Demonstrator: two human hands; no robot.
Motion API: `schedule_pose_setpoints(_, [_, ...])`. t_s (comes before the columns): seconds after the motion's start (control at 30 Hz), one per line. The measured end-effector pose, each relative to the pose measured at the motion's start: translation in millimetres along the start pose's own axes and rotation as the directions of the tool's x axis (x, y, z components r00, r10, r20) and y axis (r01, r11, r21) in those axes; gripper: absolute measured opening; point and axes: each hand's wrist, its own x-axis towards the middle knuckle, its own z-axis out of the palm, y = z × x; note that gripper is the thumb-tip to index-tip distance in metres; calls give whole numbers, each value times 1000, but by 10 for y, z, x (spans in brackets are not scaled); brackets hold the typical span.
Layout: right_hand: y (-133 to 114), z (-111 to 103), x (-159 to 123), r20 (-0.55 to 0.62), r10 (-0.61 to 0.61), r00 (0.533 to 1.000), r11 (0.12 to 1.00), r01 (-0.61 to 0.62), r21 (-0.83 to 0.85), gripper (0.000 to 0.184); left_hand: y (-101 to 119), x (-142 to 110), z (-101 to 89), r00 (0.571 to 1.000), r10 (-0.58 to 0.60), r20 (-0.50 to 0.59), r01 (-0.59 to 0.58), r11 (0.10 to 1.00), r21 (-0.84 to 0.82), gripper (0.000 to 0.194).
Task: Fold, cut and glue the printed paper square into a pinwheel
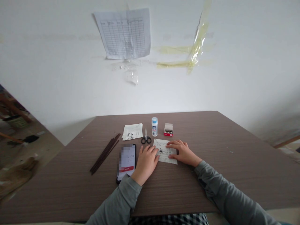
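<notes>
Phone (127,162) lit up at eleven o'clock, dark sticks (104,154) just beside it, scissors (146,137) and a blue-capped bottle (154,127) at twelve, a small red box (168,130) at one, all on the brown table (222,162)!

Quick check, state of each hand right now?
Left hand: open, fingertips resting on the printed paper sheet.
Right hand: open, fingers flat on that sheet, not gripping.

A ruled paper chart (123,33) (yellowed tape (174,64) beside it) hangs on the white wall (58,78).
</notes>
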Motion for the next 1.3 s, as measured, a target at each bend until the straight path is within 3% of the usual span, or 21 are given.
schedule_pose_setpoints(0.57, [130, 77, 41, -49, -62, 997, 996, 64, 56, 49, 111, 13, -201, 996, -75, 55, 79, 994, -80, 35])
schedule_pose_setpoints(0.97, [316, 116, 143, -114, -127, 985, 972, 147, 182, 40, 30, 1, -186, 998, -49, 45, 52, 997, -65, 30])
schedule_pose_setpoints(1.13, [436, 69, 164, -259, -116, 959, 945, 187, 270, 26, -15, 152, -413, 999, -42, 1, 42, 998, -46, 34])
schedule_pose_setpoints(1.3, [502, 44, 127, -322, -47, 946, 959, 133, 251, 20, -48, 634, -794, 996, -28, -88, 30, 999, 14, 40])
